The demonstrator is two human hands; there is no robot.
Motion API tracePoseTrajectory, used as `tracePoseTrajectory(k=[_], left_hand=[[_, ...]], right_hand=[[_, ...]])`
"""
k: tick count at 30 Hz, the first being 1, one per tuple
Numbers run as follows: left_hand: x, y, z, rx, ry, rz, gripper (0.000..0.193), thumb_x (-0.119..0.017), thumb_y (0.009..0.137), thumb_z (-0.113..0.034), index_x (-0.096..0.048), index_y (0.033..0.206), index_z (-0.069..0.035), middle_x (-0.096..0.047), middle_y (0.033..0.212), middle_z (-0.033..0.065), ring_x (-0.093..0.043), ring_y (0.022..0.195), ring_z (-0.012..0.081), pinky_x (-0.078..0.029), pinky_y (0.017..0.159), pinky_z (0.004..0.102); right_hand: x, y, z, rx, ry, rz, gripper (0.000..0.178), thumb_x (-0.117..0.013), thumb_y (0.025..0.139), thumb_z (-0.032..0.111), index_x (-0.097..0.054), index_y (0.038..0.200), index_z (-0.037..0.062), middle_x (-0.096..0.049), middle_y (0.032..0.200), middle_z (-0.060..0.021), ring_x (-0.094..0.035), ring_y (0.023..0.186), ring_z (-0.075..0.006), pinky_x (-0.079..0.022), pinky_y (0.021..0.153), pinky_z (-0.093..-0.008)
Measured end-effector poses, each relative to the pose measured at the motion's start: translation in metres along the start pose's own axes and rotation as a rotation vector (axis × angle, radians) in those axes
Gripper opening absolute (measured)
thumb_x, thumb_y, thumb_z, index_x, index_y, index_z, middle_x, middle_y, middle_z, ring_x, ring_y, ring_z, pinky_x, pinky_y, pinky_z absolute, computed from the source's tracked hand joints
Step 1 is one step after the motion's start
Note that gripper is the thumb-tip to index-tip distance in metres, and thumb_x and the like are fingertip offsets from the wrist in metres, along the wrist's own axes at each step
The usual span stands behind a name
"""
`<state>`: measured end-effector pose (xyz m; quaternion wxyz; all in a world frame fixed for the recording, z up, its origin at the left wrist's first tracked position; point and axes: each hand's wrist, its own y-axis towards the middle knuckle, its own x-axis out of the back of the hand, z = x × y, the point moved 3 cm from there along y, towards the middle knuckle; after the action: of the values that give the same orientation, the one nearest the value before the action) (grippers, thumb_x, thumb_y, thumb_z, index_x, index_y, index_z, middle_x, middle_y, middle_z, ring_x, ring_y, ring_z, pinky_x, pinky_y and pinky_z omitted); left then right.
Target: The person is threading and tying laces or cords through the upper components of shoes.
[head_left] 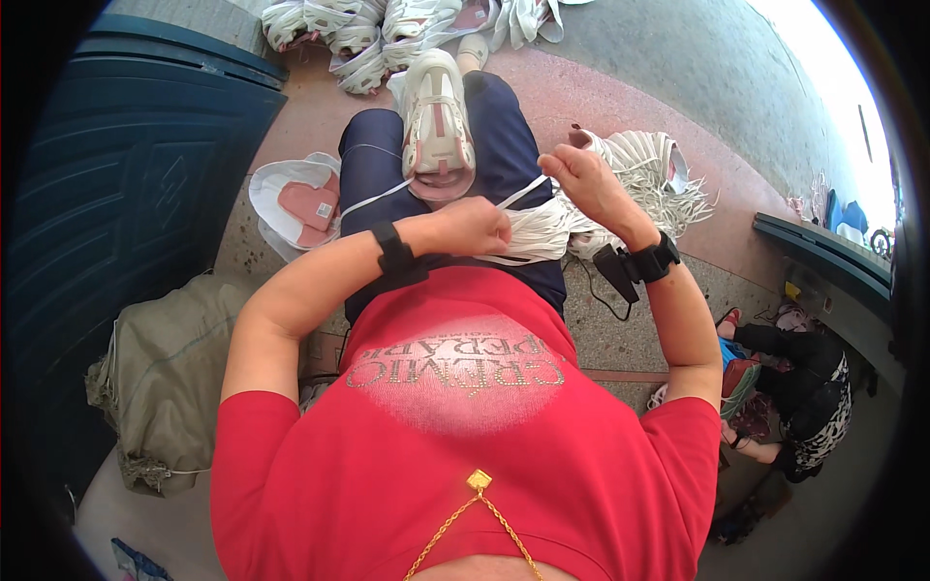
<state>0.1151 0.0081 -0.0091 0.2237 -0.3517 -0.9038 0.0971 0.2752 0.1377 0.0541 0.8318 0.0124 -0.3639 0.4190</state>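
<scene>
A white and pink sneaker (438, 121) rests between my thighs, its pink-lined opening toward me. From beside that opening a white lace runs off to the left across my thigh. My left hand (475, 226) is closed in front of the opening, at one end of a white shoelace (523, 192). My right hand (587, 186), raised to the right, pinches the other end, and the lace is stretched between both hands. Under and beside them, a bundle of white laces (533, 235) lies over my right thigh. The left fingertips are partly hidden.
More white laces (668, 203) and a shoe upper (630, 153) lie at my right. White and pink shoe pieces (308, 201) sit left of my knees; several sneakers (387, 34) are piled ahead. A dark door (145, 155) and a sack (179, 368) stand left. Another person (804, 397) sits at right.
</scene>
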Motion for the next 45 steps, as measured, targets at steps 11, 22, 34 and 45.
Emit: tracePoseTrajectory(k=[11, 22, 34, 45], left_hand=[[-0.012, -0.011, 0.021, -0.155, 0.574, 0.096, 0.02, -0.068, 0.085, -0.025, -0.063, 0.078, -0.006, -0.068, 0.072, 0.017, -0.07, 0.073, 0.0377, -0.056, 0.065, 0.0464], [0.092, -0.071, 0.052, 0.154, 0.123, -0.51, 0.017, -0.069, 0.09, -0.017, -0.072, 0.098, -0.002, -0.072, 0.083, 0.0163, -0.072, 0.079, 0.0298, -0.055, 0.072, 0.0366], [0.162, -0.021, 0.093, 0.298, 0.124, -0.85, 0.027, -0.063, 0.091, -0.009, -0.064, 0.117, -0.002, -0.071, 0.093, 0.0189, -0.07, 0.087, 0.0346, -0.054, 0.078, 0.0417], [0.17, -0.019, 0.113, 0.315, -0.032, -0.811, 0.032, -0.063, 0.091, -0.01, -0.062, 0.122, 0.0, -0.071, 0.096, 0.0193, -0.07, 0.089, 0.0332, -0.054, 0.08, 0.0405]], right_hand=[[0.003, 0.028, -0.052, -0.397, 0.72, 0.03, 0.034, -0.061, 0.102, 0.032, -0.069, 0.105, 0.0, -0.056, 0.071, 0.005, -0.047, 0.058, -0.0037, -0.037, 0.051, -0.0221], [-0.094, 0.104, -0.025, -0.103, 0.576, 0.025, 0.026, -0.064, 0.093, 0.016, -0.071, 0.099, -0.008, -0.067, 0.076, -0.0043, -0.057, 0.071, -0.0097, -0.048, 0.066, -0.0296], [-0.107, 0.178, 0.0, -0.055, -0.049, -0.182, 0.028, -0.052, 0.098, 0.022, -0.066, 0.098, -0.0023, -0.065, 0.098, -0.025, -0.064, 0.097, -0.0427, -0.05, 0.087, -0.0505], [-0.108, 0.2, -0.007, -0.029, -0.094, -0.12, 0.029, -0.049, 0.098, 0.021, -0.063, 0.095, -0.0037, -0.065, 0.098, -0.0275, -0.064, 0.095, -0.045, -0.05, 0.086, -0.0525]])
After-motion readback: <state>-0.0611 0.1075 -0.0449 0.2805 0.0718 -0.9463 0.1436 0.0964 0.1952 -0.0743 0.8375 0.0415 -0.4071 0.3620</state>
